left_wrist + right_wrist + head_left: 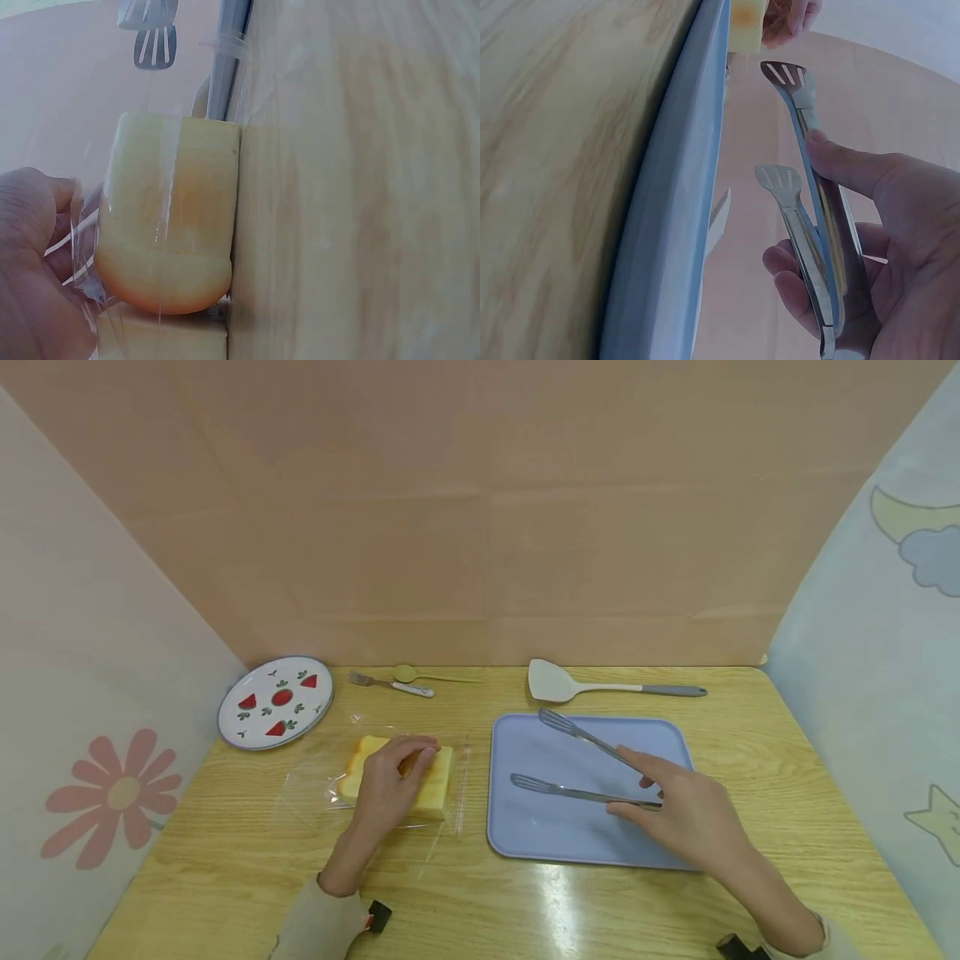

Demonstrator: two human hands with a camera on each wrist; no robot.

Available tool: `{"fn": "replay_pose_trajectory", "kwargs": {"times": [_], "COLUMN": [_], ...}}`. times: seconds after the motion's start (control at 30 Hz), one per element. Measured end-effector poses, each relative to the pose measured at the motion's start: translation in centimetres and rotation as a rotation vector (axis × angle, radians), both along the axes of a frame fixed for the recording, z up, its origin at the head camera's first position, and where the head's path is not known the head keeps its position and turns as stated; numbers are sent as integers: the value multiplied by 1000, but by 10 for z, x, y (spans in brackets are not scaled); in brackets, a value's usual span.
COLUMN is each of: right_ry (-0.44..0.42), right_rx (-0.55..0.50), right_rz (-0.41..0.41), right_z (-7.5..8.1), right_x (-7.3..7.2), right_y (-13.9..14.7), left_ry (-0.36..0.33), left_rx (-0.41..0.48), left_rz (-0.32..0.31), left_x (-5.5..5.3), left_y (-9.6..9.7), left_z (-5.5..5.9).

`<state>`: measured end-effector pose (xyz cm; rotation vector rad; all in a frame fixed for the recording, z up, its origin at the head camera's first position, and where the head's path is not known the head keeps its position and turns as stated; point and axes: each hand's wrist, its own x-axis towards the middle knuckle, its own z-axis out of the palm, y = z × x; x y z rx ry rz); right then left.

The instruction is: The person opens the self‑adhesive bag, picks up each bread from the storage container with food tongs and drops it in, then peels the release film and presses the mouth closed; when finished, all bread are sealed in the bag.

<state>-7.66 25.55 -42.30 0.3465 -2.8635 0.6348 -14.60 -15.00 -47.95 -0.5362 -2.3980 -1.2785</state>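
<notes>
Bread slices [432, 793] lie in a clear plastic bag [462, 777] on the table. My left hand [391, 774] is over the bread with thumb and fingers curled together. In the left wrist view, clear film [88, 277] bunches up at those fingers, which pinch it beside the bread [169, 202]. Metal tongs [592, 795] with slotted ends are gripped by my right hand [686, 810], thumb on one arm and fingers on the other. The tongs' arms [832, 225] stand spread apart, with nothing between their ends, over a blue tray [540, 837].
A plate with watermelon pictures [258, 693] leans at the back left. Along the back lie a fork [390, 684], a yellow spoon [407, 674] and a white spatula [553, 682] with a grey grip. Walls close in the table [480, 902] behind and on both sides.
</notes>
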Motion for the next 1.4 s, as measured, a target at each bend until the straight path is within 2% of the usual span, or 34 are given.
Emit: {"fn": "replay_pose_trajectory", "kwargs": {"times": [0.17, 0.27, 0.33, 0.4, 0.47, 0.73, 1.0, 1.13, 1.4], "right_ry": [59, 91, 104, 107, 100, 70, 48, 19, -30], "right_rx": [-16, -8, -2, 2, 5, -43, -60, -62, -36], "right_rz": [-39, -59, -71, -83, -94, -157, -161, -206, -278], "right_z": [-3, -5, -6, -6, -7, -9, -18, -22, -25], "right_x": [7, 10, 12, 14, 16, 22, 28, 30, 31], "right_y": [18, 29, 35, 41, 47, 68, 86, 94, 110], "left_ry": [45, 26, 26, 11, 15, -25, -33, -55, -47], "left_rx": [38, 24, 19, 6, 3, -1, -1, 0, -4], "left_rz": [-46, -39, -47, -54, -73, -94, -105, -106, -97], "left_x": [-6, -6, -10, -11, -15, -14, -15, -16, -13], "left_y": [-4, -5, -8, -10, -13, -13, -14, -15, -15], "left_z": [-12, -12, -21, -25, -35, -35, -36, -36, -33]}}
